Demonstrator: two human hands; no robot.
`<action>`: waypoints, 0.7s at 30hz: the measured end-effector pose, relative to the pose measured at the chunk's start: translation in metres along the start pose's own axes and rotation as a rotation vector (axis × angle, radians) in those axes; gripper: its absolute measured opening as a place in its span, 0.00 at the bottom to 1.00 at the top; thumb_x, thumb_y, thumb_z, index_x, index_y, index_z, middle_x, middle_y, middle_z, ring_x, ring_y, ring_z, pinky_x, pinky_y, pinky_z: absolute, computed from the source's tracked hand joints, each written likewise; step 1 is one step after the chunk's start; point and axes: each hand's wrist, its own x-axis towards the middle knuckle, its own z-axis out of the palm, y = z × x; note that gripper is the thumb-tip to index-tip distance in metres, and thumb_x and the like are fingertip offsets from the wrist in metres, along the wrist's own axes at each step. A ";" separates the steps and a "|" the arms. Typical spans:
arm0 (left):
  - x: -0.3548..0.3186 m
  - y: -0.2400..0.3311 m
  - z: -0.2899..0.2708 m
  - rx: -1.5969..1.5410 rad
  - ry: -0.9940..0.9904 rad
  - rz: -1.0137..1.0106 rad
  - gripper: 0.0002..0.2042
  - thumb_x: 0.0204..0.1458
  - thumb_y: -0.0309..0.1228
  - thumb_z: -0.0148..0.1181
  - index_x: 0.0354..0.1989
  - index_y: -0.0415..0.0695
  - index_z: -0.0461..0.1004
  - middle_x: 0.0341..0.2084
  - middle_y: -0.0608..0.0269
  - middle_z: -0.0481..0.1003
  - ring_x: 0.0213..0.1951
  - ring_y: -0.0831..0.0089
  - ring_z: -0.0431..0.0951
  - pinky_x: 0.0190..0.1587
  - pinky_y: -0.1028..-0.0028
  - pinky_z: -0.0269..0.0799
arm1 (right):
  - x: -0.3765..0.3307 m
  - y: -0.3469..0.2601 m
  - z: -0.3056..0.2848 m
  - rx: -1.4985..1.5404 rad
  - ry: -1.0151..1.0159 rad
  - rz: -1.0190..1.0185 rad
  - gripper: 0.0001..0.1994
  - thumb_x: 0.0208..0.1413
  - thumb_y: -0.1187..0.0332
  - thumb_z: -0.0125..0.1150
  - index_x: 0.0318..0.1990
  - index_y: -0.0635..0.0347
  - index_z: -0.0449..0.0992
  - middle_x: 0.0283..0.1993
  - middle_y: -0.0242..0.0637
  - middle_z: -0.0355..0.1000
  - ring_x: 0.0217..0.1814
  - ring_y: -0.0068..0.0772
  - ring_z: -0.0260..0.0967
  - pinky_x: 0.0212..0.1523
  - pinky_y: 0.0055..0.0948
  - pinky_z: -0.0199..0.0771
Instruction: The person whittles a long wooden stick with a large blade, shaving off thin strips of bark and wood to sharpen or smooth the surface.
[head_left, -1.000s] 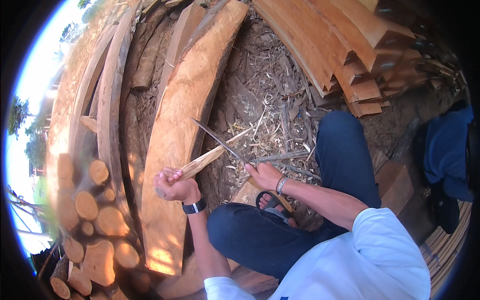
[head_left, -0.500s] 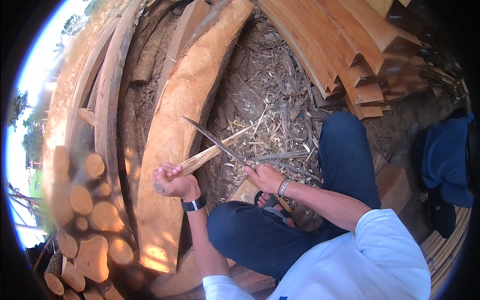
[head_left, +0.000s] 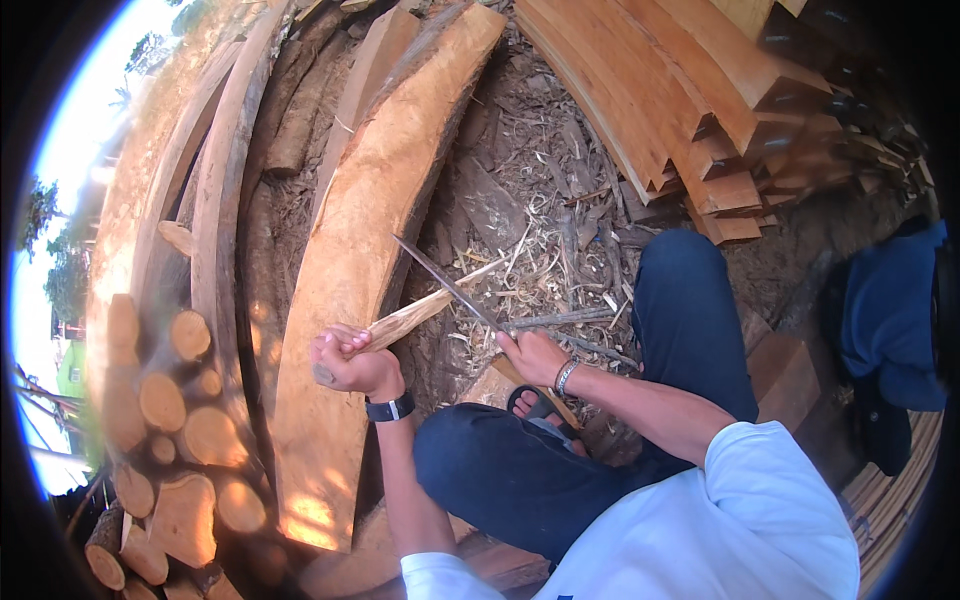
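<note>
My left hand [head_left: 355, 362] fists a stick [head_left: 408, 319] toward 2 o'clock, likely bracing it; right hand [head_left: 536, 358] clenches knife [head_left: 440, 276], tip toward 10.

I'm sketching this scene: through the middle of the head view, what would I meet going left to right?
Stacked log ends, left hand, knife blade, right hand, right knee, blue fabric.

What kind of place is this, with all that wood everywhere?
It looks like an outdoor woodworking yard, maybe a small timber yard: there are piled logs, stacked boards and scattered shavings.
</note>
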 end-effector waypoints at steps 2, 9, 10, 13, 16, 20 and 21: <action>0.003 0.002 -0.001 -0.003 0.032 0.010 0.11 0.47 0.23 0.42 0.14 0.45 0.55 0.09 0.66 0.56 0.12 0.77 0.58 0.17 0.79 0.57 | -0.008 -0.012 0.002 0.027 -0.013 -0.094 0.36 0.65 0.43 0.38 0.23 0.72 0.74 0.21 0.61 0.71 0.28 0.61 0.73 0.36 0.53 0.71; -0.001 0.000 -0.003 -0.013 0.030 -0.007 0.11 0.47 0.23 0.43 0.13 0.46 0.56 0.09 0.64 0.58 0.12 0.77 0.57 0.16 0.79 0.56 | 0.001 0.001 -0.001 -0.073 0.022 -0.062 0.36 0.64 0.41 0.39 0.26 0.72 0.75 0.24 0.62 0.72 0.30 0.64 0.73 0.36 0.53 0.72; -0.004 0.000 0.000 -0.015 0.023 0.001 0.11 0.47 0.23 0.43 0.13 0.46 0.56 0.09 0.64 0.58 0.12 0.77 0.57 0.16 0.79 0.56 | 0.009 0.017 0.001 -0.056 0.022 0.003 0.36 0.64 0.41 0.39 0.25 0.72 0.75 0.24 0.62 0.72 0.31 0.64 0.73 0.36 0.53 0.72; -0.001 -0.001 -0.004 -0.006 0.015 0.021 0.12 0.47 0.23 0.43 0.13 0.45 0.56 0.09 0.63 0.59 0.12 0.77 0.57 0.16 0.79 0.56 | 0.012 0.012 0.003 -0.030 0.021 0.050 0.37 0.64 0.43 0.39 0.22 0.73 0.75 0.24 0.63 0.72 0.31 0.64 0.73 0.36 0.52 0.72; 0.000 0.000 -0.001 -0.009 0.010 -0.007 0.12 0.47 0.23 0.43 0.13 0.45 0.56 0.09 0.63 0.59 0.12 0.77 0.58 0.16 0.79 0.57 | 0.010 0.011 0.004 -0.065 0.083 0.018 0.35 0.64 0.44 0.40 0.23 0.74 0.75 0.23 0.62 0.71 0.30 0.63 0.73 0.35 0.51 0.72; -0.003 0.003 -0.001 0.044 0.098 -0.017 0.14 0.50 0.24 0.43 0.13 0.46 0.55 0.09 0.64 0.57 0.13 0.77 0.57 0.17 0.79 0.57 | 0.014 0.017 -0.012 -0.236 0.143 0.013 0.35 0.63 0.42 0.41 0.28 0.73 0.77 0.27 0.61 0.74 0.35 0.61 0.75 0.39 0.51 0.74; -0.003 0.004 -0.002 0.064 0.126 -0.024 0.15 0.51 0.25 0.43 0.12 0.46 0.55 0.09 0.65 0.57 0.13 0.77 0.57 0.17 0.78 0.57 | 0.015 0.017 -0.015 -0.279 0.171 -0.003 0.35 0.63 0.42 0.42 0.30 0.72 0.77 0.27 0.60 0.74 0.36 0.61 0.75 0.39 0.51 0.74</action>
